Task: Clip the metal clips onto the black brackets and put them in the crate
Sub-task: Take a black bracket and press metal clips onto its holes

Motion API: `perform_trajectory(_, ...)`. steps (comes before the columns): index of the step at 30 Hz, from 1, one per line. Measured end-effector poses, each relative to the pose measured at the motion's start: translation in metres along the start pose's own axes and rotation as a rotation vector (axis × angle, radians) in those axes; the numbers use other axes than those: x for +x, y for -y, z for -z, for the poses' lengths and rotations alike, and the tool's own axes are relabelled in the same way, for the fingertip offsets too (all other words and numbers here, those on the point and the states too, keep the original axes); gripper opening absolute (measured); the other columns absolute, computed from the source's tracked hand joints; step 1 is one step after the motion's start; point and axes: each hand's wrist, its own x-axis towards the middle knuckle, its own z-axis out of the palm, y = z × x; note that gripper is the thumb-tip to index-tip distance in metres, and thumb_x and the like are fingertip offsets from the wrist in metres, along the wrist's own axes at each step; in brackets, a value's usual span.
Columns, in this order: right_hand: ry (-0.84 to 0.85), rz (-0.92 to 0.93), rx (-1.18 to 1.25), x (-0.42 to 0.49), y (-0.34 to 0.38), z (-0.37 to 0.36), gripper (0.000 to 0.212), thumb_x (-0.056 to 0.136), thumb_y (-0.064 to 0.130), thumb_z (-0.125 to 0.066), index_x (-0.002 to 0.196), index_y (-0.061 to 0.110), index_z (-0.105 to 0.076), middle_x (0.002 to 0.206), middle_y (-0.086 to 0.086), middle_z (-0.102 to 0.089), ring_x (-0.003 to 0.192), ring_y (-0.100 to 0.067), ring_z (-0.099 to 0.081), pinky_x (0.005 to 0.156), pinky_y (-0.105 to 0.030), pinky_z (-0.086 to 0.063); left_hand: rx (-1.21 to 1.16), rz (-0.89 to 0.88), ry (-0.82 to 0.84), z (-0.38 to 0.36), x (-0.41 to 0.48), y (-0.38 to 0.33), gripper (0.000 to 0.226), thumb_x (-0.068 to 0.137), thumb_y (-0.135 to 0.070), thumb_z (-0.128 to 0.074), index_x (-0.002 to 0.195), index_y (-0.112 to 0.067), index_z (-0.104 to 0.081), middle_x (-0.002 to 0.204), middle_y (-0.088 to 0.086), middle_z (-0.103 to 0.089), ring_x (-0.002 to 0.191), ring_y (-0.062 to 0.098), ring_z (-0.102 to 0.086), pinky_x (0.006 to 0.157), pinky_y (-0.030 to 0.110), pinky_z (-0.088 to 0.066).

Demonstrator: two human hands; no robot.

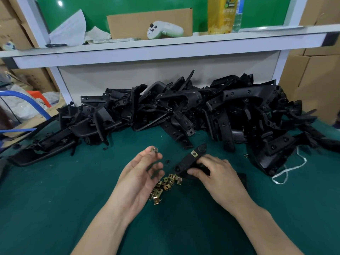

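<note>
The left hand (141, 173) pinches a clip (155, 150); the right hand (215, 174) grips a bracket (190, 160), loose clips (166, 186) between them. A bracket pile (184, 111) walls the surface's (55, 190) far side.

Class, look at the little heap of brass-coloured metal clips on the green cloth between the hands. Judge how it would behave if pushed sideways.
The heap of clips would probably scatter rather than slide as one: the pieces lie loose and tumbled. Each looks small, angular folded metal, so unlikely to roll. The felt-like green cloth likely drags on them.
</note>
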Motion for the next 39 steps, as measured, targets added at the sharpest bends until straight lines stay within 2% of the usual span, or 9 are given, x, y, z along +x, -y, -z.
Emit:
perform_trajectory(8,0.017,0.003,-0.005,-0.0002,0.0006,0.0017,0.051,0.086,0.068,-0.04,0.106,0.03,-0.067,0.105,0.02,-0.063,0.094,0.0,-0.05,0.087,-0.024,-0.03,0.009,0.033,-0.027,0.0021,0.0003,0.0019,0.016,0.082,-0.028,-0.072,0.091,-0.015,-0.069,0.086,0.004,-0.069,0.068,0.013,-0.064,0.063,0.027,-0.056)
perform_trajectory(15,0.027,-0.007,-0.018,0.0002,0.0012,0.0019,0.045,0.089,0.065,-0.043,0.106,0.032,-0.067,0.106,0.021,-0.063,0.097,-0.001,-0.051,0.086,-0.024,-0.029,0.003,0.069,-0.078,0.002,0.0011,0.0025,0.02,0.076,-0.03,-0.076,0.089,-0.016,-0.069,0.085,0.005,-0.069,0.065,0.014,-0.064,0.062,0.029,-0.057)
perform_trajectory(19,0.024,-0.004,-0.011,-0.0004,0.0011,0.0025,0.031,0.091,0.06,-0.05,0.102,0.036,-0.066,0.104,0.022,-0.062,0.097,-0.001,-0.051,0.086,-0.025,-0.03,-0.01,0.081,-0.067,0.0038,0.0021,0.0029,0.018,0.077,-0.033,-0.074,0.084,-0.018,-0.069,0.084,0.005,-0.069,0.065,0.015,-0.064,0.062,0.029,-0.056)
perform_trajectory(25,0.04,-0.015,-0.014,0.0002,0.0029,0.0029,0.052,0.084,0.069,-0.036,0.104,0.033,-0.067,0.104,0.022,-0.062,0.097,-0.001,-0.051,0.087,-0.026,-0.031,-0.036,0.103,-0.102,0.0062,0.0051,0.0038,0.021,0.079,-0.034,-0.066,0.087,-0.015,-0.064,0.08,0.002,-0.068,0.062,0.012,-0.063,0.066,0.03,-0.051)
perform_trajectory(30,0.046,-0.022,-0.016,0.0004,0.0037,0.0029,0.056,0.082,0.072,-0.033,0.104,0.033,-0.066,0.104,0.022,-0.062,0.096,-0.001,-0.05,0.087,-0.025,-0.031,-0.078,0.113,-0.122,0.0075,0.0055,0.0024,0.013,0.086,-0.029,-0.067,0.087,-0.016,-0.068,0.081,0.001,-0.068,0.061,0.01,-0.062,0.06,0.026,-0.055)
perform_trajectory(35,0.038,-0.022,-0.009,0.0001,0.0029,0.0027,0.054,0.083,0.071,-0.034,0.103,0.032,-0.066,0.103,0.022,-0.062,0.094,-0.001,-0.049,0.087,-0.024,-0.031,-0.062,0.101,-0.101,0.0067,0.005,0.0013,0.01,0.079,-0.026,-0.071,0.074,-0.021,-0.077,0.082,0.0,-0.067,0.064,0.009,-0.061,0.07,0.028,-0.052)
perform_trajectory(39,0.022,-0.018,0.003,-0.0002,0.0028,0.0024,0.05,0.084,0.07,-0.038,0.101,0.032,-0.065,0.101,0.022,-0.062,0.087,0.003,-0.042,0.082,-0.023,-0.028,-0.054,0.097,-0.071,0.0059,0.0035,0.001,0.008,0.081,-0.024,-0.07,0.081,-0.02,-0.078,0.088,0.002,-0.068,0.068,0.01,-0.063,0.073,0.028,-0.052)
